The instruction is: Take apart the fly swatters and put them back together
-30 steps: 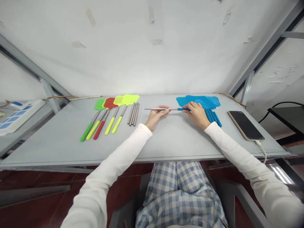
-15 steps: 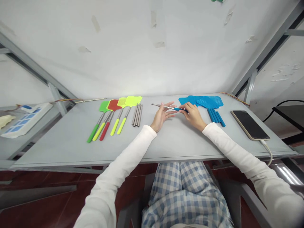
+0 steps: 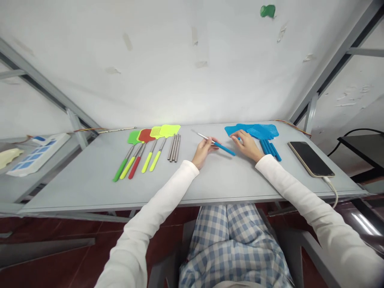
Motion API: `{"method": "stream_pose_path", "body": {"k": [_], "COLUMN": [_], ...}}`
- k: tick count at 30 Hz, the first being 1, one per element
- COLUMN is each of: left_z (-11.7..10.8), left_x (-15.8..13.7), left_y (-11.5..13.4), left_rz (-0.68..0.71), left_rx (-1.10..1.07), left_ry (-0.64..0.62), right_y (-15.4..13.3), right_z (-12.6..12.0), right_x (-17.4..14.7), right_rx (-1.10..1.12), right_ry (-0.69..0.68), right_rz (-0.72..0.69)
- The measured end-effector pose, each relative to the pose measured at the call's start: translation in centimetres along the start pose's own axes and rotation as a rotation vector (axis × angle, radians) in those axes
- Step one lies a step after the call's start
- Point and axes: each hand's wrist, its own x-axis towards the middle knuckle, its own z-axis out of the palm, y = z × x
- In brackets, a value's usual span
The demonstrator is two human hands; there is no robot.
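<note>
My left hand (image 3: 204, 152) is closed around a fly swatter handle, a thin silver metal rod with a blue grip (image 3: 225, 149). The rod's bare end points to the upper left and the blue grip slants down to the right. My right hand (image 3: 246, 146) is off the grip, its fingers bent and apart, beside the front edge of the overlapping blue swatter heads (image 3: 264, 130). Those fingers partly cover the heads' near edge. Several loose blue grips (image 3: 270, 149) lie just right of that hand. Several bare metal rods (image 3: 174, 148) lie left of my left hand.
Further left lie several complete swatters, among them a green one (image 3: 120, 169) and a red one (image 3: 135, 167). A phone (image 3: 311, 159) with a white cable (image 3: 332, 188) rests at the right of the grey table (image 3: 228, 184). Metal frame posts stand at both sides.
My right hand has let go of the blue grip and moved slightly right. My left fingers have closed around the rod, and its blue end now tilts further toward me.
</note>
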Motion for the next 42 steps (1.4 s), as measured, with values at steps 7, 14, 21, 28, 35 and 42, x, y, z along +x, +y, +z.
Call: {"method": "stream_pose_path", "body": {"k": [7, 14, 21, 28, 35, 42], "left_z": [-1.3, -1.7, -1.9, -2.4, -2.8, -2.8], "left_x": [0.5, -0.1, -0.8, -0.5, -0.3, -0.2], "left_y": [2.2, 2.6, 1.5, 1.3, 1.1, 1.2], "left_rz": [-0.126, 0.178, 0.279, 0.222, 0.188, 0.188], "left_rx": [-0.101, 0.816, 1.424, 1.54, 1.572, 1.554], "left_ry": [0.001, 0.083, -0.054, -0.011, 0.047, 0.075], "right_y": [1.8, -0.7, 0.0, 1.0, 0.3, -0.2], "right_z": [1.8, 1.0, -1.0, 0.3, 1.2, 1.1], "right_x": [2.1, 1.8, 2.5, 2.1, 1.8, 1.7], "right_rx": [-0.5, -0.662, -0.262, 1.065, 1.517, 1.615], "right_ry": [-0.157, -0.245, 0.246, 0.328, 0.256, 0.232], "right_rz": [0.229, 0.035, 0.386, 0.834, 0.763, 0.788]}}
